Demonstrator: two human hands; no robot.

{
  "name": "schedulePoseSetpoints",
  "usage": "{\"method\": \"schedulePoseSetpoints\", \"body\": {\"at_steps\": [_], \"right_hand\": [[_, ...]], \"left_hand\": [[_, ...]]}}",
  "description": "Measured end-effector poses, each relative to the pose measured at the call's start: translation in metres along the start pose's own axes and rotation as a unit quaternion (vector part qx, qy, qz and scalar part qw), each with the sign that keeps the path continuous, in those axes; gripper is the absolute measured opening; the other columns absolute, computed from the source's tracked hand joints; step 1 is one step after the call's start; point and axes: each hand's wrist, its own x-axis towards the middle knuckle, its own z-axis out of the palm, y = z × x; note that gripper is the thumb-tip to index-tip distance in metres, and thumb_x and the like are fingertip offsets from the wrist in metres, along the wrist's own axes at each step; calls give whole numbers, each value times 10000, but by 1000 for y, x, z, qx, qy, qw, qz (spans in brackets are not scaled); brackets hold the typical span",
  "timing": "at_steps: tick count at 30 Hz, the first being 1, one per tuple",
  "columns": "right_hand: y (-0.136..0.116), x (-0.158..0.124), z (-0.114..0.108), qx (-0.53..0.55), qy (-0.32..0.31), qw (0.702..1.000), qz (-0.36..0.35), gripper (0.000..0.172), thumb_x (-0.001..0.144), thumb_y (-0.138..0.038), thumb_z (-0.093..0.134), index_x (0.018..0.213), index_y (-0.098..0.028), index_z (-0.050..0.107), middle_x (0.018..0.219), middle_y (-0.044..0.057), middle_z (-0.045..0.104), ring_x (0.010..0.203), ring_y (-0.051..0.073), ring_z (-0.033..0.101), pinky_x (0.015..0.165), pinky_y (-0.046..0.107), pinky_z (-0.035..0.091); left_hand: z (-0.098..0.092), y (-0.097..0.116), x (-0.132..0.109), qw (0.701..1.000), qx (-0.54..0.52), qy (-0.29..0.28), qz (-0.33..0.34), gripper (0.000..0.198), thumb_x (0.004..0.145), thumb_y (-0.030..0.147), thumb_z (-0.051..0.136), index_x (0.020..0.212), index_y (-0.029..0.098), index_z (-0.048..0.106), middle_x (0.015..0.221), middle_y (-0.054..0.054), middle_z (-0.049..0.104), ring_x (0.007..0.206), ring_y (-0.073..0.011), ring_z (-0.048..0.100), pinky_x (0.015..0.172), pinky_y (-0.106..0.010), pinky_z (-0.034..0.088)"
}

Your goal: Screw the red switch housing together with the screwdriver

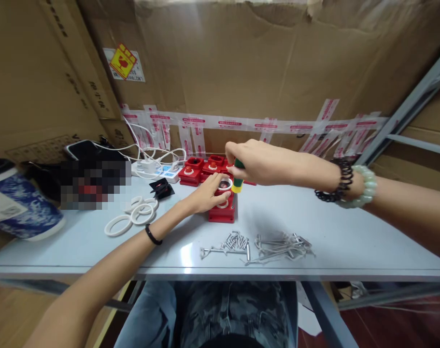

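In my right hand [243, 162] is a screwdriver with a green and yellow handle [237, 184], gripped upright over the right edge of a red box [221, 216]. Its tip is too small to make out. My left hand [207, 194] holds the same box from the left, fingers and thumb curled about its top. A white ring [225, 184] lies between those fingers, around a dark round opening. Behind both hands stand several similar red boxes [189, 177], some with a red knob on top; my right hand partly hides them.
Small screws [235, 240] and metal rods [283, 245] lie near the table's front edge. Loose white rings [118, 225] and a black folded piece [162, 187] are at left. Behind them sit a power strip [165, 172] with cables and a blue-white cup [26, 205]. Cardboard [241, 63] walls the back.
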Motion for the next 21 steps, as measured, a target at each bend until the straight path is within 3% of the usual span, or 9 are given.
{"method": "schedulePoseSetpoints", "body": {"at_steps": [2,4,7,9,11,15,18,21], "right_hand": [[0,-2,-3,29,-31,999,-33,159,809,-247,569,926,-183,483,909,54,567,715,137,500,576,274,346],[0,-4,-4,28,-54,998,-15,213,793,-294,591,943,-188,482,874,48,570,696,143,503,568,276,348],[2,-2,1,-13,-20,999,47,252,850,-414,513,906,-168,512,777,63,562,652,161,495,541,292,318],[4,0,3,-13,9,999,48,238,877,-393,472,902,-162,526,782,70,570,643,156,495,549,294,314],[4,0,2,26,-3,999,23,172,847,-320,518,940,-175,517,842,60,588,638,137,501,558,284,328],[0,-4,-4,52,-52,997,33,258,764,-323,623,955,-193,508,872,47,588,676,145,524,562,274,348],[-1,-5,-3,14,-16,997,71,277,816,-403,568,952,-169,509,775,57,563,670,171,515,539,289,318],[2,-4,-2,39,-5,998,57,261,813,-311,572,1012,-174,477,776,41,562,631,152,501,522,284,306]], "left_hand": [[0,-1,0,1000,0,5,6,469,866,448,466,1243,172,432,1228,-121,499,1124,-284,477,1012,-448,376],[1,-1,1,1000,1,7,9,451,861,448,467,1219,174,450,1211,-118,505,1104,-280,486,1002,-447,382],[1,-2,1,1000,3,-3,8,462,870,461,446,1238,180,436,1192,-118,510,1113,-289,475,995,-458,383],[0,-2,1,1000,4,-7,6,482,874,462,441,1266,183,409,1202,-118,505,1132,-294,461,1001,-466,375],[0,-1,1,1000,5,-5,2,487,871,463,447,1260,173,407,1207,-122,499,1120,-289,463,997,-464,379],[0,0,1,1000,8,-5,-6,445,868,460,456,1193,156,458,1160,-119,508,1070,-277,484,976,-450,399],[0,1,0,1000,6,-7,-4,464,875,444,454,1249,171,425,1209,-119,493,1114,-284,467,995,-460,381],[0,1,0,1000,5,-2,-7,485,877,450,456,1266,164,405,1215,-127,493,1128,-287,463,998,-461,378]]}}
